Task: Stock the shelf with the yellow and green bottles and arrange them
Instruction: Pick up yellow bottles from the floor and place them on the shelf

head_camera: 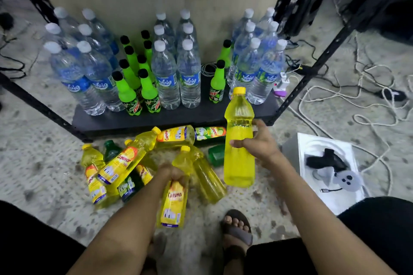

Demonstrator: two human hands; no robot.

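My right hand (260,143) grips an upright yellow bottle (239,140) by its middle, held above the floor just in front of the black shelf board (138,118). My left hand (172,173) holds a second yellow bottle (173,198) by its neck, label towards me. Between my arms and the shelf, a heap of yellow bottles (120,163) and dark green bottles (215,154) lies on the floor. Bright green black-capped bottles (129,96) stand on the shelf in a left cluster, and two more (217,87) stand to the right of middle.
Clear water bottles (167,78) stand in three groups on the shelf, with an open gap in front of the right pair of green bottles. A white box (324,172) lies at the right. Cables (368,87) sprawl over the floor. My sandalled foot (237,230) is below the heap.
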